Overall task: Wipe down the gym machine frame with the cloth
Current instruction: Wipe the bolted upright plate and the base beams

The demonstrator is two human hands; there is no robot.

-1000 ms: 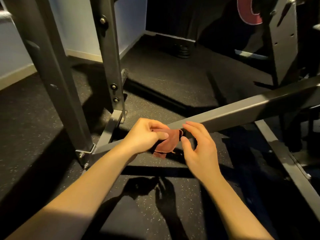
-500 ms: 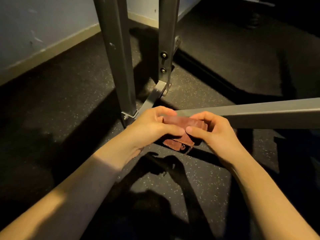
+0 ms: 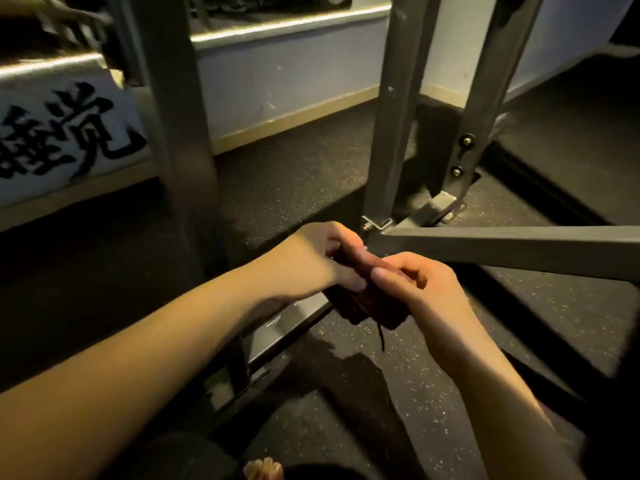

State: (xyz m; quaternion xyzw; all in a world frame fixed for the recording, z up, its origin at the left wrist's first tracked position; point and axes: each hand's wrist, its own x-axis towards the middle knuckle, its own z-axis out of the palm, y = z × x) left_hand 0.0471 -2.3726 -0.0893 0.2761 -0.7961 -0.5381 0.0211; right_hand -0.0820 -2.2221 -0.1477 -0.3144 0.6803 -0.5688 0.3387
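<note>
A small dark red cloth (image 3: 372, 306) is bunched between both my hands, just in front of the near end of a grey horizontal frame bar (image 3: 502, 247). My left hand (image 3: 318, 258) grips the cloth's upper left part with curled fingers. My right hand (image 3: 419, 289) pinches it from the right, thumb on top. A thin strand hangs from the cloth's lower edge. Most of the cloth is hidden by my fingers.
Grey upright posts (image 3: 394, 112) with bolts stand behind the bar, and a wider post (image 3: 173, 116) rises at left. A flat base rail (image 3: 277, 334) runs under my left wrist. Dark speckled rubber floor (image 3: 450, 368) lies all around. A white wall with black characters (image 3: 65, 133) is at far left.
The view has swung left and closer, bringing the wall and wide post into sight. Both hands closed in on the cloth and bunched it tighter, now off the bar's end.
</note>
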